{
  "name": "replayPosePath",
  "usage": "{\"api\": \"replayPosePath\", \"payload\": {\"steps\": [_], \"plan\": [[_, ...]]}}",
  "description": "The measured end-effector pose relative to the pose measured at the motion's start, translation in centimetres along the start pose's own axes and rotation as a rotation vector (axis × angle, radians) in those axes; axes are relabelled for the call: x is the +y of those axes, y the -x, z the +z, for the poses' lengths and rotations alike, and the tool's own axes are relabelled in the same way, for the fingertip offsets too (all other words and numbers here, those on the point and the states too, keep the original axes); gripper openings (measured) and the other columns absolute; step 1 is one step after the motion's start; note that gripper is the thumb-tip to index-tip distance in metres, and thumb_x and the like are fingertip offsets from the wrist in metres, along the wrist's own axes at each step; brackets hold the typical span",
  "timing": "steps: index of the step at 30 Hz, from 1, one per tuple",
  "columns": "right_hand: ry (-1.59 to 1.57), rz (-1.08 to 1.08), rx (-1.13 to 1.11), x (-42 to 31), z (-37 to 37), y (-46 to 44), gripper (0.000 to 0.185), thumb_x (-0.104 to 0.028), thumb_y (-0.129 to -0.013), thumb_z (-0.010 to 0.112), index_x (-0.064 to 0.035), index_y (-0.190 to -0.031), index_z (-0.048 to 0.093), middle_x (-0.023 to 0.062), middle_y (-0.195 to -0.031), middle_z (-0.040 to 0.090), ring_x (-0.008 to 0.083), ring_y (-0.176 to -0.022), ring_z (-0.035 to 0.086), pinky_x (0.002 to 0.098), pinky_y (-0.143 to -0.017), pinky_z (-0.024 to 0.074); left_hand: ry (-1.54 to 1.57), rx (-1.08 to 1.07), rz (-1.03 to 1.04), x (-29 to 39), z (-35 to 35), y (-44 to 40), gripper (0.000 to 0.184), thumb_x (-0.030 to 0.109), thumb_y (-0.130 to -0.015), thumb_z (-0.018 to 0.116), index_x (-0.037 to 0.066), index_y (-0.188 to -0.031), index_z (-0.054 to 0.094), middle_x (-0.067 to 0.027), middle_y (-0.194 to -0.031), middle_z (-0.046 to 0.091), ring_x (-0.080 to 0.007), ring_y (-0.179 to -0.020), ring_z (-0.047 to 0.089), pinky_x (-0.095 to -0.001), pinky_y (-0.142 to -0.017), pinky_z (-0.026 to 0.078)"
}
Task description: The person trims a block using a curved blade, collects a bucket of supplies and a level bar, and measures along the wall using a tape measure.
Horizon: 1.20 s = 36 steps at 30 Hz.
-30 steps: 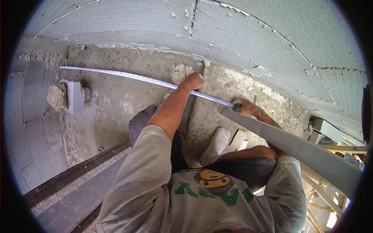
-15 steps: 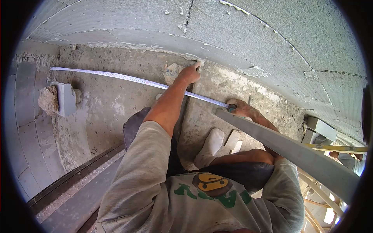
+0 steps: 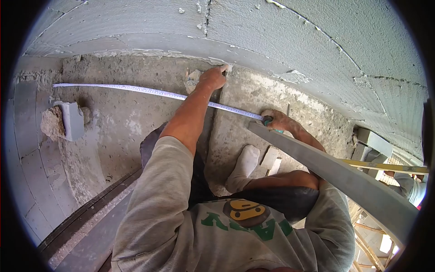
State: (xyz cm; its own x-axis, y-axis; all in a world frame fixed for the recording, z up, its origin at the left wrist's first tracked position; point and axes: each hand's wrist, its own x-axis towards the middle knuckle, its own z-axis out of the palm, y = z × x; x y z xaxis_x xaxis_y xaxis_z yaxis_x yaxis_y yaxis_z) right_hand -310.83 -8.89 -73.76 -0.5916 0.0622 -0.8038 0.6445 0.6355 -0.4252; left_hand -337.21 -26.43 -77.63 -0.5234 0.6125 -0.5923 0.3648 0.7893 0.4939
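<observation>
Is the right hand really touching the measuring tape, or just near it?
Touching. The head view shows the right hand around the measuring tape's case, with no gap between them.

Left hand [image 3: 215, 77] (slightly) nearer wall [image 3: 281, 50]

Tape blade [image 3: 145, 89]: we lose a stretch under the left forearm [image 3: 188, 115], and its markings are too small to read. Case [image 3: 268, 120]: mostly covered by the right hand [image 3: 280, 121], only dark and teal bits show. Left hand [image 3: 214, 78]: fingertips partly hidden by the hand itself, so we can't tell if they grip anything at the wall foot. Beam [image 3: 335, 174]: blocks part of the right forearm [image 3: 308, 138]; its near end runs into the dark lens rim. Yellow strip [image 3: 385, 167]: cut off at right. Other person [image 3: 408, 185]: mostly out of view, small; we can't make out their hands' work. Shirt print [image 3: 247, 213]: partly lost in folds.
</observation>
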Motion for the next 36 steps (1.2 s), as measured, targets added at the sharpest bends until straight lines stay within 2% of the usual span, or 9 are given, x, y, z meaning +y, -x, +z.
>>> {"api": "replayPosePath", "payload": {"steps": [4,22,25,28,30,33,34,35,36], "plan": [[-0.002,-0.009,0.011,0.8,0.3,-0.3,0.041,-0.019,-0.069,0.064,-0.0160,-0.110,0.060,0.0150,-0.099,0.064,0.0299,-0.095,0.061,0.0380,-0.083,0.0470,0.005,0.004,0.011,0.4,-0.5,0.6,0.065,0.011,-0.080,0.044,0.032,-0.140,0.036,-0.0168,-0.133,0.049,-0.0303,-0.120,0.050,-0.0377,-0.098,0.041],[-0.065,-0.017,-0.013,-1.5,-0.6,1.2,0.037,-0.013,-0.069,0.061,-0.0142,-0.106,0.062,0.0113,-0.091,0.064,0.0249,-0.087,0.061,0.0352,-0.077,0.0470,0.359,0.031,0.021,0.3,2.5,-0.8,0.075,0.023,-0.074,0.056,0.017,-0.144,0.031,-0.0231,-0.125,0.053,-0.0324,-0.116,0.053,-0.0374,-0.097,0.042],[-0.068,-0.011,-0.019,-1.7,-0.7,1.2,0.035,-0.013,-0.070,0.061,-0.0136,-0.105,0.062,0.0109,-0.091,0.064,0.0247,-0.086,0.061,0.0351,-0.076,0.0469,0.403,0.105,0.055,0.2,3.7,-1.5,0.074,0.021,-0.078,0.060,0.013,-0.144,0.029,-0.0146,-0.082,0.068,-0.0228,-0.075,0.064,-0.0324,-0.075,0.048],[-0.068,0.009,-0.009,-1.7,-0.6,1.5,0.035,-0.013,-0.069,0.061,-0.0136,-0.104,0.062,0.0107,-0.092,0.064,0.0247,-0.087,0.061,0.0354,-0.077,0.0470,0.590,0.097,0.018,0.2,3.7,-1.1,0.056,0.022,-0.080,0.061,0.010,-0.133,0.048,-0.0104,-0.076,0.067,-0.0189,-0.071,0.062,-0.0314,-0.073,0.048],[-0.081,-0.108,0.051,-0.1,0.0,0.6,0.035,-0.012,-0.069,0.062,-0.0130,-0.103,0.062,0.0111,-0.092,0.064,0.0246,-0.086,0.061,0.0361,-0.076,0.0473,0.502,0.036,0.181,-1.5,7.5,-4.6,0.039,0.023,-0.081,0.061,0.008,-0.117,0.058,-0.0088,-0.074,0.066,-0.0182,-0.068,0.061,-0.0316,-0.073,0.049],[-0.103,-0.402,0.095,4.5,1.7,-2.8,0.026,-0.007,-0.067,0.062,-0.0078,-0.094,0.061,0.0095,-0.082,0.060,0.0222,-0.077,0.057,0.0354,-0.069,0.0475,0.696,0.150,0.178,-2.6,10.1,-7.5,0.068,0.030,-0.072,0.064,0.009,-0.133,0.045,-0.0247,-0.111,0.061,-0.0346,-0.106,0.058,-0.0438,-0.094,0.043],[-0.063,-0.459,0.044,3.1,1.0,-2.5,0.022,-0.003,-0.067,0.061,-0.0089,-0.089,0.060,0.0071,-0.076,0.056,0.0213,-0.074,0.056,0.0339,-0.067,0.0465,0.562,0.142,0.065,-2.3,9.1,-6.5,0.068,0.029,-0.072,0.063,0.008,-0.134,0.044,-0.0266,-0.120,0.054,-0.0357,-0.113,0.053,-0.0429,-0.097,0.042],[-0.219,-0.276,0.022,0.4,0.7,-0.9,0.020,-0.002,-0.068,0.062,-0.0094,-0.086,0.059,0.0061,-0.074,0.053,0.0206,-0.073,0.055,0.0325,-0.066,0.0454,0.427,0.120,-0.044,-1.9,8.0,-5.4,0.068,0.027,-0.073,0.062,0.007,-0.135,0.043,-0.0286,-0.128,0.048,-0.0368,-0.121,0.048,-0.0420,-0.100,0.041],[-0.142,-0.462,0.071,1.9,1.1,-1.6,0.021,-0.003,-0.071,0.062,-0.0081,-0.091,0.060,0.0077,-0.081,0.057,0.0206,-0.080,0.057,0.0311,-0.071,0.0459,0.425,0.137,-0.018,-1.4,7.2,-4.1,0.070,0.024,-0.073,0.060,0.010,-0.138,0.038,-0.0284,-0.127,0.049,-0.0374,-0.119,0.049,-0.0420,-0.099,0.042]]}}
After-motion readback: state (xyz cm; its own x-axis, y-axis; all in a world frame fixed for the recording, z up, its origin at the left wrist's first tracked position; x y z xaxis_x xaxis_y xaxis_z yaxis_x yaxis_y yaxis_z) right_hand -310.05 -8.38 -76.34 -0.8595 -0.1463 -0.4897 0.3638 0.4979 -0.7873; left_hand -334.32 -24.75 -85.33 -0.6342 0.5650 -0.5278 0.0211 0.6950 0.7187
